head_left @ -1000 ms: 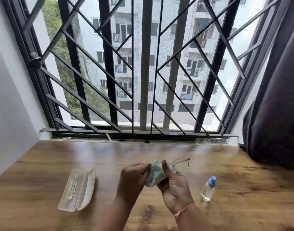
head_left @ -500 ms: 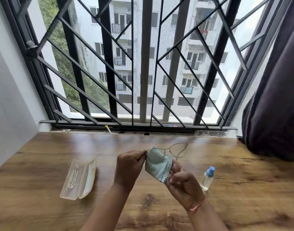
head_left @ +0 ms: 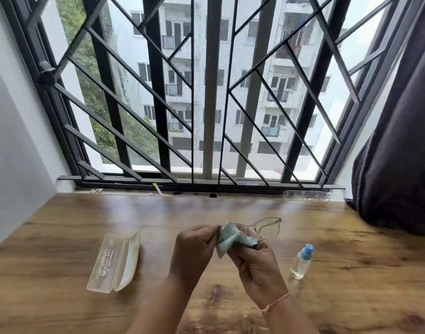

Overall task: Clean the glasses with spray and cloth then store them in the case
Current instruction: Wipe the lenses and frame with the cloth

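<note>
While the wipe is on, grip is the main thing. Left hand point(head_left: 194, 249) pinches the clear-framed glasses point(head_left: 266, 229) at the frame end nearest it, fingers curled tight. Right hand point(head_left: 257, 263) is clamped on the pale-green cloth point(head_left: 230, 239), which is bunched round the lens on that side. Can't tell if the cloth covers both faces. The far lens sticks out bare to the right.

All of this is held in the air over the wooden desk point(head_left: 62, 225), mid-width and nearer the front edge than the back.

My read: one lens mid-wipe, second not done.

How to do it well:
- hold by the rim or bridge, not the temple hinge, since the thin frame will likely flex
- light pressure, small circles, cloth on both faces
- swap to a dry patch of cloth for the bare lens

Spray bottle point(head_left: 301, 261) stands upright just right of the hands, within reach if streaks show. Glasses case point(head_left: 115, 261) lies open towards the left edge, well apart, ready for stowing.
</note>
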Demonstrator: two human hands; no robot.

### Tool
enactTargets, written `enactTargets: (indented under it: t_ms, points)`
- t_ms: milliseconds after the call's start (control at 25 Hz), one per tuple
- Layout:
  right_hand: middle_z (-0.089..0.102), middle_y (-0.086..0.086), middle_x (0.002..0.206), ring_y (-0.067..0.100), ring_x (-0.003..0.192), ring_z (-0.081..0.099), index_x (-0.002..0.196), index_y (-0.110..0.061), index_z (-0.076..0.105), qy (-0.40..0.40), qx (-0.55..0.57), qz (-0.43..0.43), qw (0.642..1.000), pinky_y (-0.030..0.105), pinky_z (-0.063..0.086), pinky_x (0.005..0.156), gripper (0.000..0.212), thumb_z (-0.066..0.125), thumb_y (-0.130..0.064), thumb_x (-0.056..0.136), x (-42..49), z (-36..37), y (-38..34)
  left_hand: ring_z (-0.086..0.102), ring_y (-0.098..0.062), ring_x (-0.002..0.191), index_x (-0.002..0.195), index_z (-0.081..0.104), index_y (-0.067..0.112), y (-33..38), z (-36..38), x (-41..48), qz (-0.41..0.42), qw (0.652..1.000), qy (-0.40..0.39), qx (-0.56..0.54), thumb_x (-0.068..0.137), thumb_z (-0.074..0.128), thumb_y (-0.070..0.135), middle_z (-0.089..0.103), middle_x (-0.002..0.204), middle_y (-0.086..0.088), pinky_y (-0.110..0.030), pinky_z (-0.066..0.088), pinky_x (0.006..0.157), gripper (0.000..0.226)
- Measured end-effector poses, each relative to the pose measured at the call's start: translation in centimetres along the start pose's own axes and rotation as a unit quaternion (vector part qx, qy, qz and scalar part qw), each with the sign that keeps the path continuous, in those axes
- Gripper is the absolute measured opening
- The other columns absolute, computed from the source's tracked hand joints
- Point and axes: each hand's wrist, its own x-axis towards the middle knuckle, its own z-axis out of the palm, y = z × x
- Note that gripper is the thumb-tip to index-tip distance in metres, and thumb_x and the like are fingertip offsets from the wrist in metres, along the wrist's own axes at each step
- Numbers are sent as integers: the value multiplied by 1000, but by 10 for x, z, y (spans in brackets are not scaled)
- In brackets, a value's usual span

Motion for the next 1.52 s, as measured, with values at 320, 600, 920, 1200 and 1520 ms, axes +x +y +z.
enactTargets:
  t_ms: [320,600,920,1200,1520]
  points:
    - [61,13,79,21,70,62,95,6,61,162,10,-4,987,25,54,51,46,75,0,52,3,15,5,53,16,91,86,74,9,6,3,-6,35,997,1,-62,76,61,11,62,89,16,-2,44,78,16]
    - [66,24,91,27,74,69,102,10,59,80,82,47,992,32,59,60,41,68,-8,67,-2,13,-5,63,-5,77,78,75,6,0,-3,-3,-12,999,32,-22,73,64,13,73,74,-1,-2,46,72,15]
    - [64,19,80,22,65,67,101,8,56,127,25,21,991,24,56,54,49,69,16,54,-4,17,6,63,-2,80,80,74,5,1,3,-12,-14,999,10,-42,72,65,12,73,78,-2,-5,48,74,14]
    - [62,17,91,24,76,62,124,2,44,178,75,-10,981,23,55,52,80,71,9,50,1,19,-4,61,3,82,84,75,7,10,1,-8,3,998,14,-55,78,59,19,72,80,1,-3,46,75,21]
    - [59,16,86,24,72,61,106,-1,50,133,79,39,987,27,57,51,60,62,16,50,-3,8,-10,63,-2,79,79,75,7,5,0,-12,-17,999,24,-32,73,66,17,73,76,0,-8,50,72,15]
